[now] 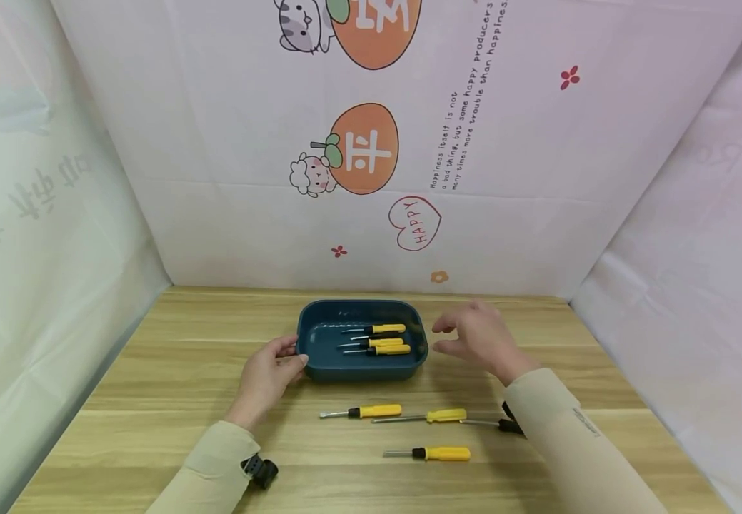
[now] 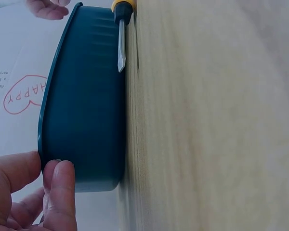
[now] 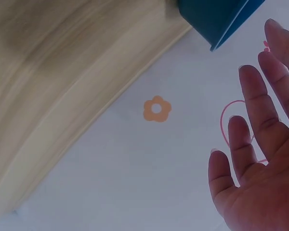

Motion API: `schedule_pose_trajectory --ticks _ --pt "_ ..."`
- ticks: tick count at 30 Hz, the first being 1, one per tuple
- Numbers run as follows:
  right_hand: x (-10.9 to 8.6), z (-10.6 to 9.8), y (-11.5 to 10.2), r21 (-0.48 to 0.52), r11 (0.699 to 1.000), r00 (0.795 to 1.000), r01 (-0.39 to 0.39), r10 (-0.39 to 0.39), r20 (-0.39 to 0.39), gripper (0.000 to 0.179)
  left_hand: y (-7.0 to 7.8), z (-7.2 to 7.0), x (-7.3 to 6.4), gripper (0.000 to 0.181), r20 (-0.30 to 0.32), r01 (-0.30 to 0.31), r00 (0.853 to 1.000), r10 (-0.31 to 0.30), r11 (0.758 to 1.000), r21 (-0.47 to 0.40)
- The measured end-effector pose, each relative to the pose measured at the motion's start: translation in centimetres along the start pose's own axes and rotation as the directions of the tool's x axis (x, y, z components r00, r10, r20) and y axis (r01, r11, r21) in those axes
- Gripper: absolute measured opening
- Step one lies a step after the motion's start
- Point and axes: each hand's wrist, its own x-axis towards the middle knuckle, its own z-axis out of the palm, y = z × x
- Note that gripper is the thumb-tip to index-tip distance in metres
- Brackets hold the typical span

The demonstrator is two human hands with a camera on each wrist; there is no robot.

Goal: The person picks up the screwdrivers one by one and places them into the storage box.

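A dark blue plastic box (image 1: 361,373) stands on the table, with several small yellow-and-black screwdrivers (image 1: 393,350) lying inside toward its right end. My left hand (image 1: 265,377) pinches the rim at the box's left end between thumb and fingers; the left wrist view shows this grip on the rim (image 2: 40,130) up close. Just off the box's right end, my right hand (image 1: 478,335) hovers with fingers spread and nothing in it. Its bare palm and extended fingers (image 3: 255,96) fill the right side of the right wrist view.
In front of the box lie a yellow-and-black screwdriver (image 1: 380,410), a longer yellow one (image 1: 446,415) and another short one (image 1: 448,453). A black-handled screwdriver (image 1: 508,426) is partly hidden by the right sleeve. A printed white cloth (image 1: 248,214) hangs behind the wooden table (image 1: 203,343).
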Motion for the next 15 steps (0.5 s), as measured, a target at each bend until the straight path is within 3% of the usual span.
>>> schedule_pose_trajectory --ticks 15 --pt "-3.7 -0.1 1.7 0.035 0.997 0.997 -0.072 0.071 0.028 0.025 -0.1 0.0 0.1 0.053 0.003 -0.005 1.0 0.005 1.0 -0.006"
